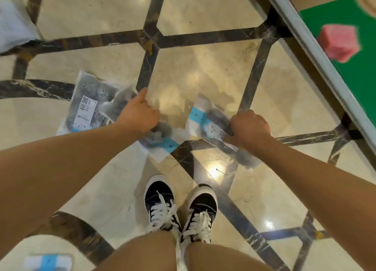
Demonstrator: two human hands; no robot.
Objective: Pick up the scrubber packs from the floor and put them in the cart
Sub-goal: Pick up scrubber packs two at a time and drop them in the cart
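Observation:
My left hand (138, 114) grips a clear scrubber pack (160, 138) with a blue-and-white header, held just above the marble floor. A similar scrubber pack (205, 120) is clenched in my right hand (249, 128), its far end hanging down toward my feet. One more pack with a white label (89, 103) lies flat on the floor left of my left hand. Another blue-and-white pack (47, 261) shows at the bottom left corner, blurred. The cart's metal rim (317, 52) runs diagonally along the upper right.
Inside the cart sit a green surface (356, 71) and a pink block (338, 41). A pale bag or cloth (14, 24) lies at the upper left. My two black-and-white sneakers (179, 207) stand on the marble floor (203, 71) below the packs.

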